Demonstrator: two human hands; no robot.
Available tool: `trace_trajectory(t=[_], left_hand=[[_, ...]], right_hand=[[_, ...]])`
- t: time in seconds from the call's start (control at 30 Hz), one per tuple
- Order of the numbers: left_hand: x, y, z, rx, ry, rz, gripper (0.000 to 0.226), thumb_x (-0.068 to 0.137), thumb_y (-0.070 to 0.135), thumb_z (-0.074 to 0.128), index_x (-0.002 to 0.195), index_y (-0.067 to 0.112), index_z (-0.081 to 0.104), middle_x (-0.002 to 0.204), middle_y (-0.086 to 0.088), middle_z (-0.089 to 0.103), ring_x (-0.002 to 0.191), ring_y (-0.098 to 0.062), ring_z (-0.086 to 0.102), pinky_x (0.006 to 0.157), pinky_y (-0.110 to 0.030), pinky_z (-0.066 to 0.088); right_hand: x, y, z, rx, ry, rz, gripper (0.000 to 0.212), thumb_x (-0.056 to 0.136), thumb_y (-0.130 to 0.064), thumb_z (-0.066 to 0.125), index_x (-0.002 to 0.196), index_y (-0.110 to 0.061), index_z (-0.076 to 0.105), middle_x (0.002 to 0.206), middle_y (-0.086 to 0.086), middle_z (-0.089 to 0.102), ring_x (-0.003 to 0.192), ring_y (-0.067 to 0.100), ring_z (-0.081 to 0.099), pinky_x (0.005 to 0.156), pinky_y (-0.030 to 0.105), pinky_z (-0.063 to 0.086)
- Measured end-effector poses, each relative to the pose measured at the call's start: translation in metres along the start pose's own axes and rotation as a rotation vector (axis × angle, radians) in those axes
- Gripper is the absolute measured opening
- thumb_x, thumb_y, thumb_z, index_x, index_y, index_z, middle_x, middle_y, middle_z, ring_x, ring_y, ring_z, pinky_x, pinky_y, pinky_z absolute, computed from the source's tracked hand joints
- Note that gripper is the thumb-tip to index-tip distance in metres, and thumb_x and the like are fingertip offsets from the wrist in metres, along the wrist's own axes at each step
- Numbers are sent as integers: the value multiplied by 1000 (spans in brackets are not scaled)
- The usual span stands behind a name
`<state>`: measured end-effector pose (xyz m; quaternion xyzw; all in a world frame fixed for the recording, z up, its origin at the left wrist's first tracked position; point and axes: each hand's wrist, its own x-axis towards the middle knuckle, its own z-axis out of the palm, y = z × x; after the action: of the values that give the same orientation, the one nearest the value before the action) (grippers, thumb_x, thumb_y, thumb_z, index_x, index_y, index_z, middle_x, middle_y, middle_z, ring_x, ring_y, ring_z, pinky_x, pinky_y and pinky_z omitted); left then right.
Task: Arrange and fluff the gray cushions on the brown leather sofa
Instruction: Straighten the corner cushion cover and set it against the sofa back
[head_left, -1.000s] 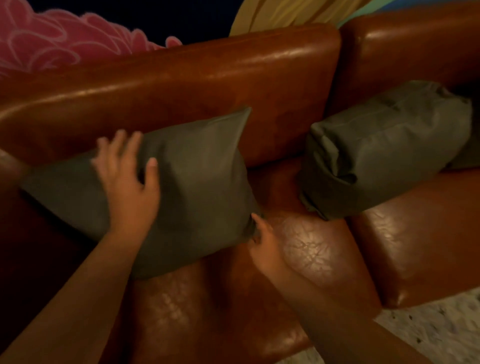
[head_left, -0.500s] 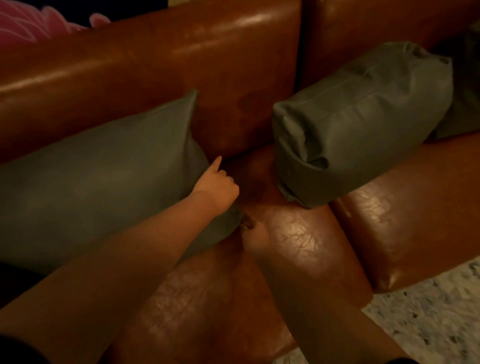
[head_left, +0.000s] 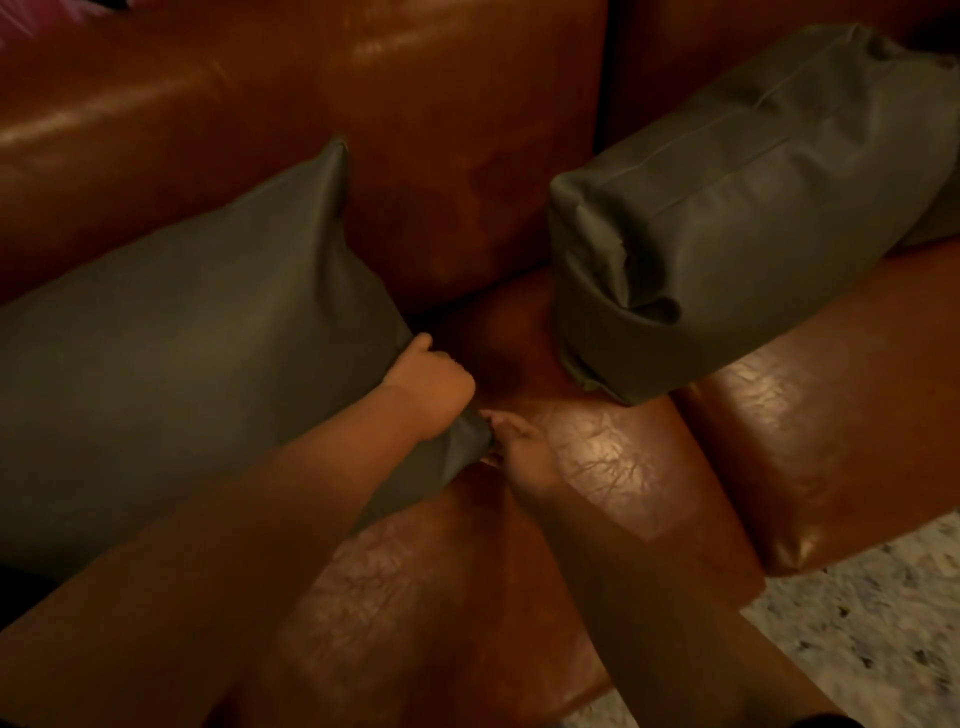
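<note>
I'm squaring the left cushion (head_left: 197, 332): left hand (head_left: 434, 382) fisted on its edge, right hand (head_left: 519, 447) pinching its corner. Next, fluff cushion 2 (head_left: 737, 208).

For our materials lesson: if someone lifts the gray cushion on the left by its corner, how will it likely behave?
The left cushion would probably sag, not stay stiff: its corner already bunches between both hands. It looks plump, so likely light for its size. Its smooth cover may slide easily on the glossy sofa.

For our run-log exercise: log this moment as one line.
left hand: on left cushion edge | right hand: pinching its lower corner | right cushion: untouched
</note>
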<state>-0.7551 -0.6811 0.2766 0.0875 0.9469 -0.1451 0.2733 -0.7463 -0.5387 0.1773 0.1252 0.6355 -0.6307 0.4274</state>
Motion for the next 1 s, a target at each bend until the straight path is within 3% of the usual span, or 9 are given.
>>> trace_trajectory(t=[0.07, 0.23, 0.43, 0.57, 0.67, 0.73, 0.8, 0.83, 1.0], left_hand=[[-11, -7, 4, -13, 57, 44, 19, 96, 17, 42, 108, 19, 57, 111, 0, 61, 105, -21, 55, 102, -42, 26], [-36, -14, 8, -66, 165, 80, 21, 99, 22, 35, 113, 20, 51, 116, 2, 57, 110, -21, 51, 103, -42, 24], [-41, -15, 5, -93, 177, 80, 21, 99, 22, 34, 114, 20, 49, 116, 2, 56, 112, -20, 50, 104, -42, 23], [-42, -15, 8, -138, 204, 84, 20, 101, 24, 34, 110, 21, 51, 112, 3, 57, 108, -20, 52, 103, -41, 22], [-47, -17, 11, -166, 243, 98, 20, 100, 24, 36, 109, 21, 54, 110, 3, 59, 107, -21, 54, 104, -43, 22], [-52, -15, 14, -163, 228, 116, 21, 100, 23, 35, 110, 21, 54, 111, 3, 58, 109, -21, 52, 106, -43, 20], [-56, -10, 18, -160, 205, 131, 21, 101, 23, 34, 112, 21, 53, 112, 3, 57, 110, -21, 51, 108, -43, 17], [-56, -9, 20, -155, 204, 134, 21, 101, 23, 34, 112, 22, 52, 113, 3, 57, 110, -20, 51, 108, -43, 17], [-52, -11, 23, -173, 223, 131, 21, 100, 23, 36, 112, 23, 53, 113, 3, 57, 110, -20, 52, 107, -43, 18]], right_hand=[[-7, 0, -3, 102, -83, 80, 26, 102, -7, 40, 92, -15, 63, 90, 5, 67, 80, 15, 63, 67, 25, 52], [-17, -7, 0, 69, -388, 124, 20, 91, 7, 52, 97, -7, 65, 80, -4, 73, 77, 6, 67, 71, 18, 53], [-20, -4, 31, -199, -327, 57, 26, 96, -2, 48, 81, -19, 61, 66, -11, 59, 52, -3, 44, 60, 15, 38], [-22, 3, 42, -260, -271, -118, 19, 94, 4, 49, 81, -1, 62, 85, 3, 57, 71, 6, 46, 67, 16, 40], [-23, 3, 39, -220, -334, -109, 17, 93, 3, 54, 87, -8, 65, 104, 1, 59, 89, 1, 55, 81, 14, 46], [-24, 1, 36, -336, -348, -78, 27, 91, 4, 57, 70, -13, 61, 75, -11, 63, 68, -5, 52, 68, 15, 43], [-23, 2, 34, -497, -321, -98, 44, 89, 7, 55, 52, -14, 45, 40, -17, 44, 42, -3, 37, 52, 17, 29], [-22, 2, 36, -576, -302, -118, 48, 89, 8, 53, 49, -15, 40, 35, -14, 39, 38, 0, 34, 49, 19, 25], [-12, -11, 37, -848, -447, -81, 23, 87, -2, 58, 65, -5, 52, 71, 9, 49, 69, 19, 41, 64, 31, 34]])
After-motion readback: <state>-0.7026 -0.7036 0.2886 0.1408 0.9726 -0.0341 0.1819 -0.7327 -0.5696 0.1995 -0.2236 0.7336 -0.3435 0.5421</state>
